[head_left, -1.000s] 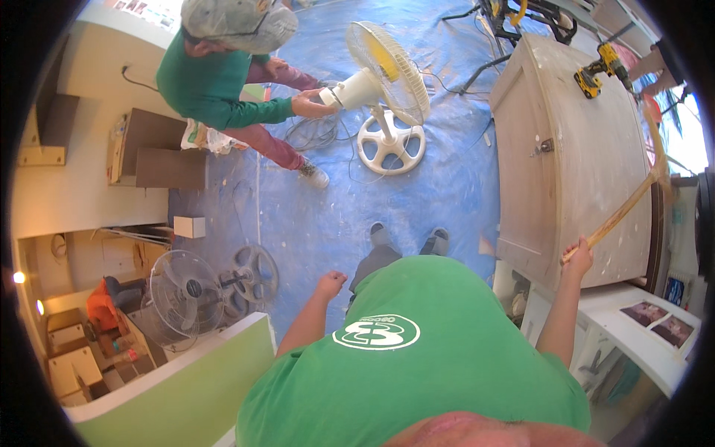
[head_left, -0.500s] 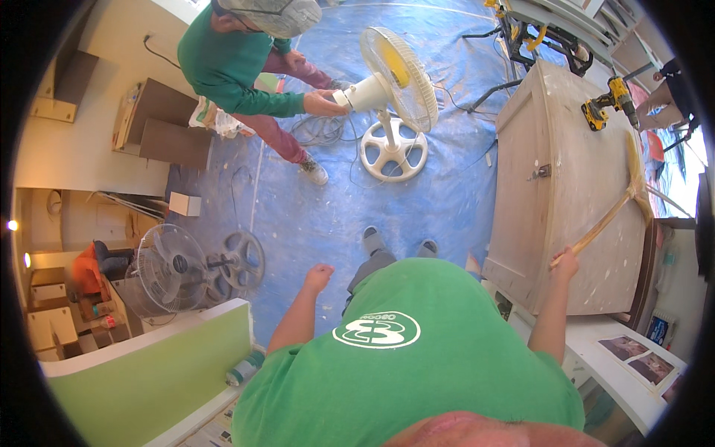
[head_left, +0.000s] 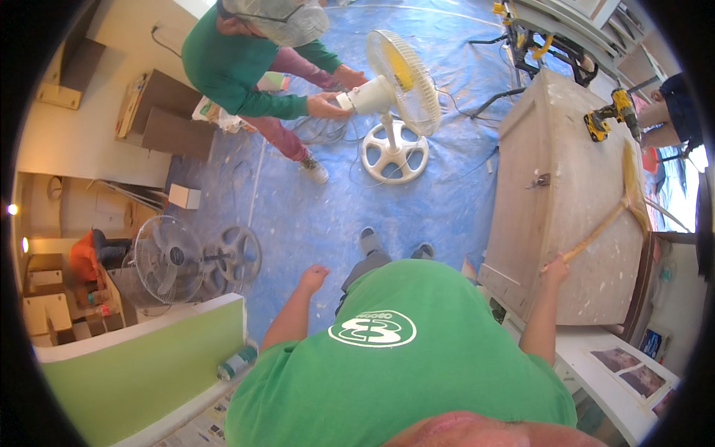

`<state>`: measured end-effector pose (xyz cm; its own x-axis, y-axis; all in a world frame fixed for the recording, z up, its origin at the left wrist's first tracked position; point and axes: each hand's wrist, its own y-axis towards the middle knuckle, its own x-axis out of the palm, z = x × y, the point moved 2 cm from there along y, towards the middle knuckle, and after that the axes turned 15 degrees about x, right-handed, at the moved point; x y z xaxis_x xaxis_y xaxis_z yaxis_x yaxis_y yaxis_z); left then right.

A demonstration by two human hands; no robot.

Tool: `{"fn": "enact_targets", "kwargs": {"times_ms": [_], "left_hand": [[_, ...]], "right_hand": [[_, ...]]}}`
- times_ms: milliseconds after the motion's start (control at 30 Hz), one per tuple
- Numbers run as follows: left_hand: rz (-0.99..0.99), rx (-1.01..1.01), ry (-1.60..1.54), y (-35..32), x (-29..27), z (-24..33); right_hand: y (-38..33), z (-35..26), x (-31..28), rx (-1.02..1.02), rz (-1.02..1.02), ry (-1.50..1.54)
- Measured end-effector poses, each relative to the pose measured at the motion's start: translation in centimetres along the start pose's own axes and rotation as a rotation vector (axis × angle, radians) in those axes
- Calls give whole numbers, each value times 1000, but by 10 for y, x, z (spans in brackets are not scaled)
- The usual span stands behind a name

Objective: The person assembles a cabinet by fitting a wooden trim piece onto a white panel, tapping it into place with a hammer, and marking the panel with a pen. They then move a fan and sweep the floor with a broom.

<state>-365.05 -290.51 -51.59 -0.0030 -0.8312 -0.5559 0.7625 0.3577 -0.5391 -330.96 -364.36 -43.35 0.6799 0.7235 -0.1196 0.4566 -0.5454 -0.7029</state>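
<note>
My right hand is closed round the wooden handle of a broom. Its pale yellow bristles lie along the far right side of a worn wooden cabinet, which has a small latch on its door. My left hand hangs by my left side, fingers curled, with nothing seen in it. Ahead, a co-worker in a green top leans over a white pedestal fan. One of that person's hands is at the back of the fan's motor housing, the other just above it.
A yellow and black cordless drill rests on the cabinet. Blue plastic sheeting covers the floor. Another pedestal fan stands at left behind a low green wall. A white counter with photos is at right; another person stands far right.
My right hand and the broom handle have shifted slightly left and down. The co-worker's second hand has come up to the fan. My left hand has hardly moved.
</note>
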Motion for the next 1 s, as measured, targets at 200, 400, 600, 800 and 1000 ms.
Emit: {"fn": "enact_targets", "kwargs": {"times_ms": [200, 400, 600, 800, 1000], "left_hand": [[-112, 78, -135, -4, 4, 2], [-102, 81, -220, -12, 2, 14], [-45, -16, -108, 6, -12, 30], [-23, 66, 70, 11, -8, 56], [15, 69, 67, -12, 13, 56]], "right_hand": [[-24, -9, 25, -168, 346, -188], [-45, -7, 15, -121, 148, 24], [9, 38, -31, 175, -274, 553], [3, 24, -56, -200, 165, -306], [-14, -9, -75, -369, 452, -959]]}}
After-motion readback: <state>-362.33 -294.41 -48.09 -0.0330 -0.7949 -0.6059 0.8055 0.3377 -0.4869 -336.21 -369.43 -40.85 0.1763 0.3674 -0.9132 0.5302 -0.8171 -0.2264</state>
